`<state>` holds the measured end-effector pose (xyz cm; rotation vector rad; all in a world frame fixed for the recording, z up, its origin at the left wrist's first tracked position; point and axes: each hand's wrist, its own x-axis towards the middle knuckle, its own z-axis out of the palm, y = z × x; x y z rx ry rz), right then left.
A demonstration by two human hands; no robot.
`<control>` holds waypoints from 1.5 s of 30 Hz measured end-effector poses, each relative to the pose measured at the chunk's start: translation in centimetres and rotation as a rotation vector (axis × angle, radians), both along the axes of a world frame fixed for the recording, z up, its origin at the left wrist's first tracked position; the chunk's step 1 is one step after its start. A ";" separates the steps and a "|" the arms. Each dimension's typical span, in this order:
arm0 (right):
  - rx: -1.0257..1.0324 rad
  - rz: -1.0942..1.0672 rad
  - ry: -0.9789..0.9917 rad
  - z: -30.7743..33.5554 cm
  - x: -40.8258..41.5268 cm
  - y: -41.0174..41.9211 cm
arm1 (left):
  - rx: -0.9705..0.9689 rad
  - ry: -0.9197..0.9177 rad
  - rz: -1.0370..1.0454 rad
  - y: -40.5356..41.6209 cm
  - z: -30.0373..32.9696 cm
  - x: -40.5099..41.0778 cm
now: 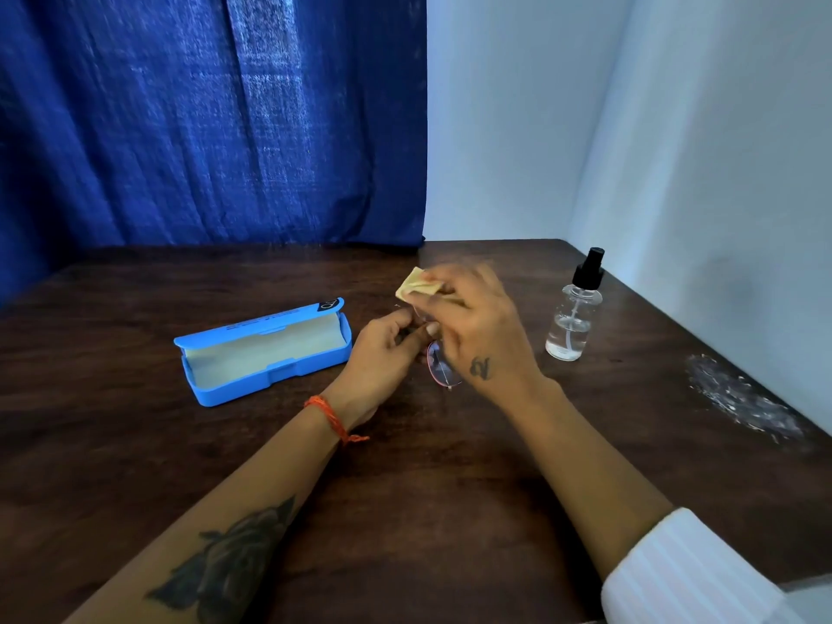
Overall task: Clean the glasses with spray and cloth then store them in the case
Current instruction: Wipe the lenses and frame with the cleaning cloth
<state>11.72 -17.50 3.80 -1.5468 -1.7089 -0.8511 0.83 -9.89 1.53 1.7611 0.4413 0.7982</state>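
My left hand grips the thin-framed glasses just above the middle of the dark wooden table. One lens shows below my fingers; the rest of the frame is hidden by both hands. My right hand pinches a small yellow cloth against the upper part of the glasses. The blue glasses case lies open to the left of my hands, its pale lining showing. A clear spray bottle with a black pump top stands upright to the right of my hands.
A dark blue curtain hangs behind the table on the left. White walls close the back right corner. A crumpled clear plastic wrapper lies near the table's right edge.
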 end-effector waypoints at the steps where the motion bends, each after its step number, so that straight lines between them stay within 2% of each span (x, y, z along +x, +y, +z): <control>1: -0.061 -0.021 -0.045 0.0 -0.1 0.1 | 0.004 0.009 0.004 0.1 0.0 0.0; 7: -0.038 -0.110 0.191 0.4 0.3 -0.4 | 0.031 0.033 0.018 0.4 -0.3 0.1; 10: -0.065 -0.188 0.338 1.0 0.7 -0.9 | -0.011 -0.035 0.041 0.5 -0.3 0.1; 13: 0.031 -0.162 0.452 1.7 1.1 -1.3 | -0.096 -0.111 0.061 0.7 0.0 0.1; 15: 0.068 -0.063 0.380 1.6 0.6 -1.6 | -0.142 -0.137 0.049 0.6 0.0 0.1; 18: -0.047 0.015 0.215 0.5 -0.8 -1.9 | -0.177 -0.145 0.040 0.7 0.0 0.1; 25: -0.250 0.090 0.154 0.3 -1.3 -1.9 | -0.196 -0.171 0.080 0.9 0.1 0.0; 28: -0.327 0.051 0.152 0.6 -0.9 -2.2 | -0.197 -0.177 0.070 1.0 0.1 0.1; 32: -0.201 -0.093 0.172 1.0 0.2 -2.6 | -0.186 -0.174 0.067 1.0 0.1 0.1; 35: -0.015 -0.061 0.234 1.0 0.2 -2.4 | -0.162 -0.166 0.073 0.9 0.2 0.1; 39: -0.132 0.034 0.189 0.5 -0.3 -2.2 | -0.145 -0.181 0.045 0.6 0.4 -0.1; 42: -0.161 -0.033 0.363 0.4 0.3 -2.1 | -0.169 -0.193 0.062 0.7 0.5 -0.2; 45: -0.280 -0.040 0.714 0.7 0.5 -2.3 | -0.218 -0.217 0.079 0.9 0.5 -0.3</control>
